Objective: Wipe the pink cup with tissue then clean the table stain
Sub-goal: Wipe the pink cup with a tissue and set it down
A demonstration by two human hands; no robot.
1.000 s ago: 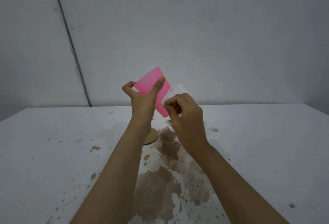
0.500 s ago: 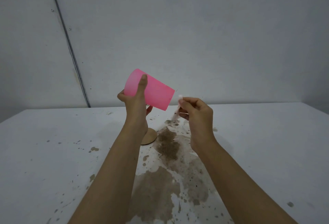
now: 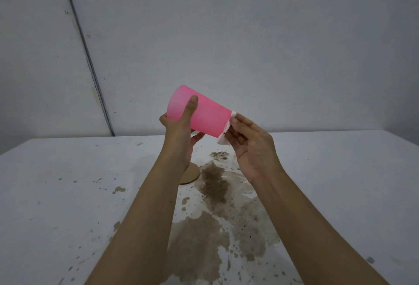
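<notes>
My left hand [image 3: 181,132] grips the pink cup [image 3: 208,114] in the air above the table, tilted on its side with one end pointing down to the right. My right hand [image 3: 247,142] pinches a white tissue [image 3: 223,139] and holds it against that lower right end of the cup. Most of the tissue is hidden behind my fingers and the cup. Below both hands a large brown stain [image 3: 210,228] spreads over the white table [image 3: 56,194], running from the middle toward the near edge.
A round tan coaster [image 3: 191,174] lies on the table just behind my left wrist, at the stain's left edge. Small brown splashes [image 3: 119,189] dot the table to the left. A grey wall with a vertical seam [image 3: 90,67] stands behind.
The cup turned from upright-tilted to lying on its side. My right hand drew off with the tissue, then came back and now presses it to the cup's lower right end.
</notes>
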